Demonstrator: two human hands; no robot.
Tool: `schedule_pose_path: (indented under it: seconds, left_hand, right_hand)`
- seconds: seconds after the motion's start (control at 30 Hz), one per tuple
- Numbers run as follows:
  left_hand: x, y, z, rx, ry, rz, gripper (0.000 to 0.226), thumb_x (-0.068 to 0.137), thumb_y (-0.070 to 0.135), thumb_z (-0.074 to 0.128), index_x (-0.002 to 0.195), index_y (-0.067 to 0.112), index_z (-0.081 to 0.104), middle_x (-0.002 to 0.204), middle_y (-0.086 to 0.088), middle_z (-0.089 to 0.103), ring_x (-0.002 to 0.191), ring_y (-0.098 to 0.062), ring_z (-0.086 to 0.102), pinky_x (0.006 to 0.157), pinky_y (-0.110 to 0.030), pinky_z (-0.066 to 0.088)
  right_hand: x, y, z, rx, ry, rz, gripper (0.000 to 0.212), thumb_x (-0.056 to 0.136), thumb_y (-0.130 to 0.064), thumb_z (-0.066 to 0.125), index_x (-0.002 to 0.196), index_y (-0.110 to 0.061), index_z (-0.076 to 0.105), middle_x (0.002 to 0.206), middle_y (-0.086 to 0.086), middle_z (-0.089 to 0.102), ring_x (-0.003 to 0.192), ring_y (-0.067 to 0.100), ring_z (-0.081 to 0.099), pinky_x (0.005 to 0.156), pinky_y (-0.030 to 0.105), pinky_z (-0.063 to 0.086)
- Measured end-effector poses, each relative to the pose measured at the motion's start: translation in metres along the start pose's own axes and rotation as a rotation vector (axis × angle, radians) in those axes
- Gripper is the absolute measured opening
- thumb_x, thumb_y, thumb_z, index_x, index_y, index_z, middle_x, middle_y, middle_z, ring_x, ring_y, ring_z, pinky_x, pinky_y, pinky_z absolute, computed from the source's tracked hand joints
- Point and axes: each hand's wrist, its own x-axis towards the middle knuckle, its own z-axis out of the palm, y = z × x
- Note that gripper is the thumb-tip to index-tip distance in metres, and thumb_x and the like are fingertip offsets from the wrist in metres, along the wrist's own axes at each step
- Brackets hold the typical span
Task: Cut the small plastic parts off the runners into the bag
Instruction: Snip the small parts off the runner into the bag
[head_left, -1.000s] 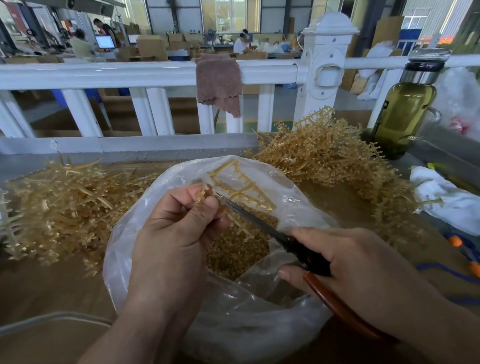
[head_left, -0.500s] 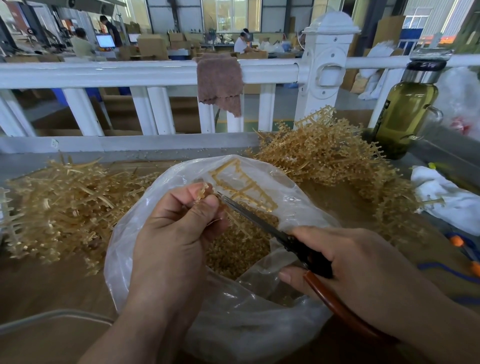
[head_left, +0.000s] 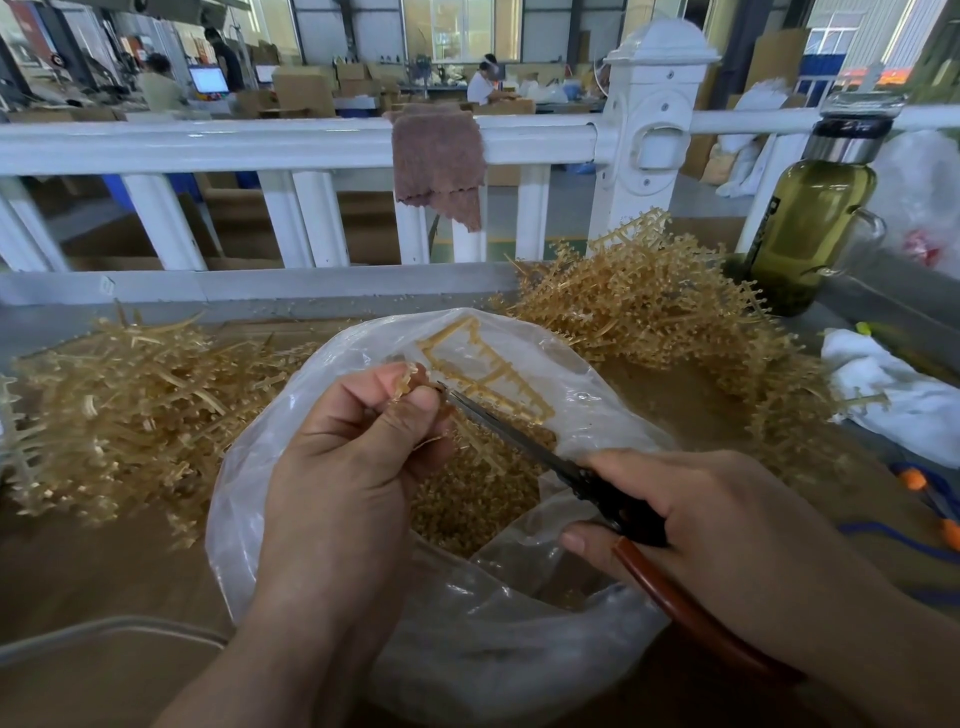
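My left hand (head_left: 353, 462) pinches a tan plastic runner (head_left: 483, 364) between thumb and fingers over the open clear plastic bag (head_left: 587, 410). The runner's ladder-shaped frame sticks up and to the right past my fingers. My right hand (head_left: 711, 525) grips scissors (head_left: 524, 447) with a black pivot and red-brown handles; their blade tips touch the runner right at my left thumb. Inside the bag lies a heap of small tan cut parts (head_left: 467, 509).
A pile of tan runners (head_left: 119, 405) lies left of the bag and a taller pile (head_left: 670, 322) lies behind it on the right. A white railing (head_left: 291, 140) with a brown cloth (head_left: 439, 161) borders the table. A green bottle (head_left: 810, 223) and white cloth (head_left: 904, 400) stand right.
Hardly anything has moved. Both hands hold their places, with the scissor tips staying at the runner by my left thumb.
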Motion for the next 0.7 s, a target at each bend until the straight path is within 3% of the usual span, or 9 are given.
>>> schedule_pose_path:
  seconds: [0.3,0.47,0.7]
  left_hand:
    - [0.0009,-0.0026,-0.0008,-0.002,-0.021,0.036,0.008,0.077,0.021,0.07,0.071,0.026,0.07,0.08,0.002,0.066,0.071,-0.01,0.063,0.066,-0.022,0.055]
    - [0.001,-0.0022,-0.0001,-0.01,-0.019,0.036,0.007,0.075,0.021,0.07,0.07,0.026,0.072,0.079,0.003,0.066,0.071,-0.01,0.063,0.067,-0.022,0.055]
    - [-0.0004,0.0,0.0014,-0.056,-0.023,0.016,0.012,0.076,0.017,0.07,0.067,0.026,0.07,0.081,0.003,0.065,0.072,-0.01,0.064,0.069,-0.021,0.056]
  right_hand:
    - [-0.0003,0.0044,0.0025,0.034,0.023,-0.037,0.035,0.082,-0.065,0.054,0.087,-0.03,0.058,0.066,-0.015,0.051,0.062,0.001,0.047,0.062,0.021,0.036]
    - [-0.0012,0.0049,0.0025,0.044,0.05,-0.043,0.035,0.079,-0.064,0.049,0.077,-0.029,0.053,0.06,-0.014,0.049,0.058,0.002,0.047,0.057,0.023,0.036]
    - [-0.0023,0.0042,0.0003,0.05,0.037,-0.04,0.036,0.079,-0.066,0.046,0.077,-0.03,0.053,0.06,-0.015,0.05,0.059,0.001,0.05,0.056,0.022,0.037]
